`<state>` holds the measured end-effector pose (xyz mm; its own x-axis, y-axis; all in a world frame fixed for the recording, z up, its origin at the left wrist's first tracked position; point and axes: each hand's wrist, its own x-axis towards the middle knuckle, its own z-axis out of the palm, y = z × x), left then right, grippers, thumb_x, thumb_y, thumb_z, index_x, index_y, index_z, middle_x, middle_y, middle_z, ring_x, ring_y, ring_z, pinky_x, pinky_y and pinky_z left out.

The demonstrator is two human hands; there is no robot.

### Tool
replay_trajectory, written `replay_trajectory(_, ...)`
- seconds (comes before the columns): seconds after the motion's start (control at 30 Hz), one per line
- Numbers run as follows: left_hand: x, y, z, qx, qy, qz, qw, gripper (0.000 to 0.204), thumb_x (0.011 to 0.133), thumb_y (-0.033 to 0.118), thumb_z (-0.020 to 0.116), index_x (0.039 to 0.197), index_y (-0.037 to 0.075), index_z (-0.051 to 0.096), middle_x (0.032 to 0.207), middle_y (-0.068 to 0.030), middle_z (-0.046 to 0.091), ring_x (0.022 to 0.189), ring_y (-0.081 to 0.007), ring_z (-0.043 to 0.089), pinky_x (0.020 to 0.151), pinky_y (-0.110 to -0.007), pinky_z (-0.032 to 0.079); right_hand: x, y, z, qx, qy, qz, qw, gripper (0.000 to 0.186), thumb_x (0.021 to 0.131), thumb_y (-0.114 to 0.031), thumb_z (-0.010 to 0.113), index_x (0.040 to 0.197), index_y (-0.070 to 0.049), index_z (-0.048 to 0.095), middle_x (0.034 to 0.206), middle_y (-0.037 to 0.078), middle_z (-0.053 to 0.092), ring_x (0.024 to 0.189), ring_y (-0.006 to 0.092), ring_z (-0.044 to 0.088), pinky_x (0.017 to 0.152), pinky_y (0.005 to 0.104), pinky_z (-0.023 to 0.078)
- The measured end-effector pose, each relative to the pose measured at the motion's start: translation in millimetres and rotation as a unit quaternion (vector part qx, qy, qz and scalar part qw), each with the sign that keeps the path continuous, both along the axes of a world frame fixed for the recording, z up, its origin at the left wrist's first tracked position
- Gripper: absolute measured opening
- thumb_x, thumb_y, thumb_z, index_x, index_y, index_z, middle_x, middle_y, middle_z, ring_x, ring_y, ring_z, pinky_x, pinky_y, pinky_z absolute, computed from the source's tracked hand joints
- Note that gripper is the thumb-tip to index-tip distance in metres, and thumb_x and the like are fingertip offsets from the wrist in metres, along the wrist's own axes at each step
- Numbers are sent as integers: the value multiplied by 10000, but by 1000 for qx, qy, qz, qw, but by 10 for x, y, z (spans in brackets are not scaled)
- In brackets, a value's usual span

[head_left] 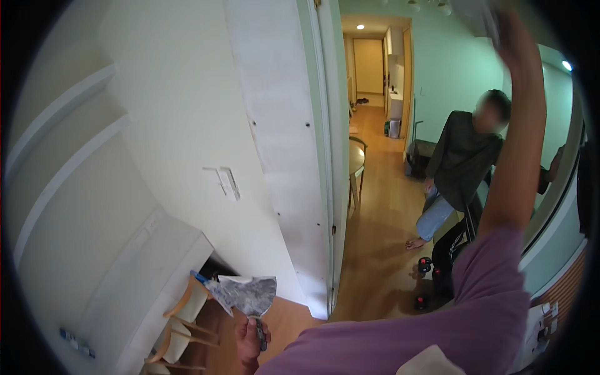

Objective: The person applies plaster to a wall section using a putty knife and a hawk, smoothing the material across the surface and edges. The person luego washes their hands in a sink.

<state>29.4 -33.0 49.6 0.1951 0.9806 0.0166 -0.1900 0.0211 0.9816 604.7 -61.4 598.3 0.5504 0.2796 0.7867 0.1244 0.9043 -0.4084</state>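
Fingers of the left hand (249,340) are wrapping around the handle of a putty knife (253,297), closing firmly on it, while its broad, fan-shaped blade is pointing upward just above them, carrying a grey-white smear of paste. Up and far to the right, the fingers of the right hand (514,40) are reaching high and lying against a pale thing (480,15) that the frame edge is cutting off; whether they are pinching it or only touching it, one cannot tell. Above the left fingers, well apart from the blade, a tall white panel (269,94) is running up beside the door frame, its face looking patchily whitened. Judging by this, the work is standing partway: some white seems to be covering the panel, yet several dark dots are showing on it, apparently awaiting paste, and the load on the blade is suggesting that more spreading is remaining. How far things are standing near the right fingers is staying out of view. Left of the left fingers, chairs (178,340) are standing against a white bench (134,278); above and to the left, a switch plate (230,183) is sitting on the wall. Below the right fingers, a person in a dark top (465,150) is being nearby.
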Motion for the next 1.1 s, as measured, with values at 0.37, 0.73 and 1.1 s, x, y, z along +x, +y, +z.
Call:
replay_trajectory(0.37, 1797, -155, 287, 66, -31, -231, 970, 462, 1052, 479, 503, 1074, 26, 589, 687, -71, 616, 510, -128, 569, 452, -272, 421, -1118, -22, -4304, -249, -226, 243, 910, 357, 977, -133, 604, 1308, 1, 580, 1182, 178, 652, 1033, 345, 623, 906, 409, 490)
replay_trajectory(0.73, 2754, -483, 276, 388, 338, 177, 839, 441, 915, 91, 698, 1341, 53, 592, 875, -82, 631, 671, -193, 618, 591, -332, 496, -449, -229, -4910, -606, 7, 348, 715, 380, 1016, -242, 601, 1320, -20, 553, 1190, 88, 695, 1051, 282, 699, 944, 423, 576)
replay_trajectory(1.1, 2457, -624, -1754, 141, 503, 260, 812, 471, 993, 182, 584, 1448, 126, 473, 997, -191, 666, 854, -417, 671, 693, -506, 543, 67, -335, -4705, -385, 278, 420, 773, 341, 1053, -301, 521, 1277, -52, 583, 1050, 114, 721, 735, 200, 732, 406, 289, 546)
